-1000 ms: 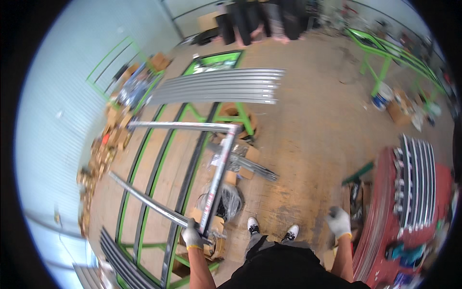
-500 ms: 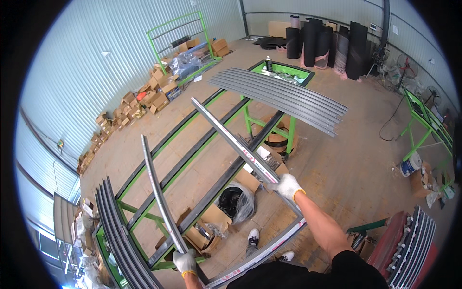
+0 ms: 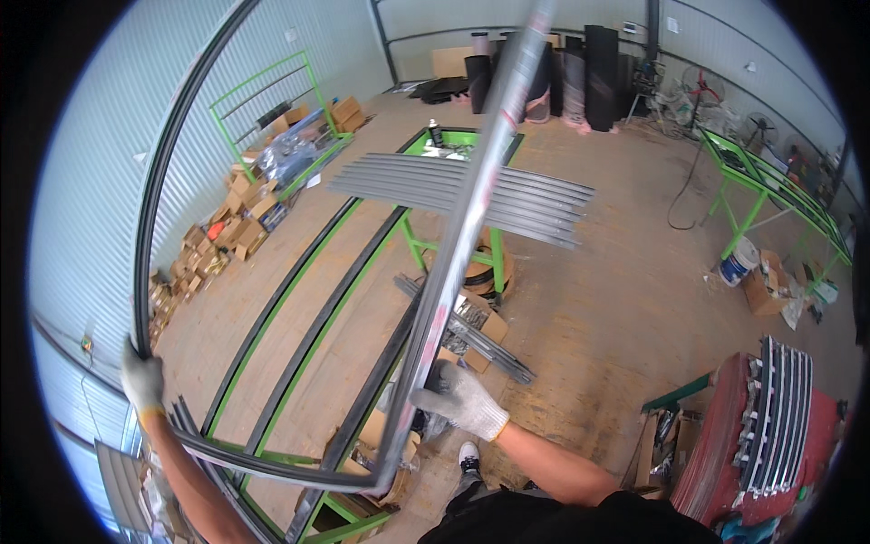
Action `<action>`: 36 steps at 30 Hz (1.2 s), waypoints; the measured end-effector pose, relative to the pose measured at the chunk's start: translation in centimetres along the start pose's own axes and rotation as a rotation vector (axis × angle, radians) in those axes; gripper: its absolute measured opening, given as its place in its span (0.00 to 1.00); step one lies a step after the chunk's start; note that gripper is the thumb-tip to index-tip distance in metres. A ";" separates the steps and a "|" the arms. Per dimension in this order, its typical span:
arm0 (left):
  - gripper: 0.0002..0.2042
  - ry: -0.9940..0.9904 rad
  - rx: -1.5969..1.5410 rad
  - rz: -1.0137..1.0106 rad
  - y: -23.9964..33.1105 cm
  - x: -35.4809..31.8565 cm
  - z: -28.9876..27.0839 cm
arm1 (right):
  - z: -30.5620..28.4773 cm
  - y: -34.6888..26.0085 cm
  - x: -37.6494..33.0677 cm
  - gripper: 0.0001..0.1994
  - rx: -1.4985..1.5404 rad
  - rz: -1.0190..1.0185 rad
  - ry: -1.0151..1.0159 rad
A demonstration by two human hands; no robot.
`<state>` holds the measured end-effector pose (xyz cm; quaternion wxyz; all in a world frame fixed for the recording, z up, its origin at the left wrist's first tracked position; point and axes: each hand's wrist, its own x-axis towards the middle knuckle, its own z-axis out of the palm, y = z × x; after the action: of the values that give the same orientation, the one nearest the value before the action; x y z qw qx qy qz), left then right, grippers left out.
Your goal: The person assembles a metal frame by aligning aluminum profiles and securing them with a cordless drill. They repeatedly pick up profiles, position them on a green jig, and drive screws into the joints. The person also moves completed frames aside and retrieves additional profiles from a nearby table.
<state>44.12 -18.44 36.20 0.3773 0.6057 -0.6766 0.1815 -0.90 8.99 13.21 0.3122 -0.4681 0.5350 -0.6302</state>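
I hold a large frame of grey metal bars upright in front of me. My left hand, in a white work glove, grips the frame's left bar, which rises out of the top of the picture. My right hand, also gloved, grips the frame's right bar low down. A bottom bar joins the two sides near my waist. Behind the frame, a stack of grey metal profiles lies across a green steel stand.
Long green and black rails run along the plywood floor. Cardboard boxes are piled along the corrugated left wall. A red rack with grey profiles stands at the right, a green table and a bucket beyond. Black rolls lean at the far wall.
The frame has swung up from a low tilt to nearly upright. My left hand has risen along the left bar, and my right hand has dropped lower on the right bar.
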 end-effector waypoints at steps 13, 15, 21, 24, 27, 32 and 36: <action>0.12 -0.455 0.072 0.637 17.1 4.0 33.9 | -24.3 8.3 -27.5 0.28 0.853 0.017 1.421; 0.10 -0.589 0.192 0.595 20.3 -0.4 39.1 | -20.3 9.5 -31.3 0.30 0.712 0.249 1.534; 0.10 -0.714 0.106 0.716 28.4 -9.7 46.6 | -8.1 9.5 -35.1 0.22 0.598 0.481 1.546; 0.11 -0.710 0.068 0.762 33.4 -12.4 46.2 | -4.5 10.5 -32.1 0.16 0.843 0.518 1.154; 0.16 -0.708 -0.243 0.928 38.3 -17.7 41.3 | 0.1 10.1 -28.1 0.30 0.750 0.587 0.785; 0.30 -1.195 -0.801 1.582 40.2 -32.9 24.6 | 1.2 9.7 -25.4 0.31 0.855 0.829 0.400; 0.33 -1.785 -0.925 1.602 38.9 -41.4 14.4 | -2.7 9.3 -27.8 0.23 -0.064 0.967 0.401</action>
<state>1.99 7.51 4.85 -0.2441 -0.2436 -0.8666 -0.3606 5.86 32.74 -2.86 0.4444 -0.0469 0.7582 -0.4748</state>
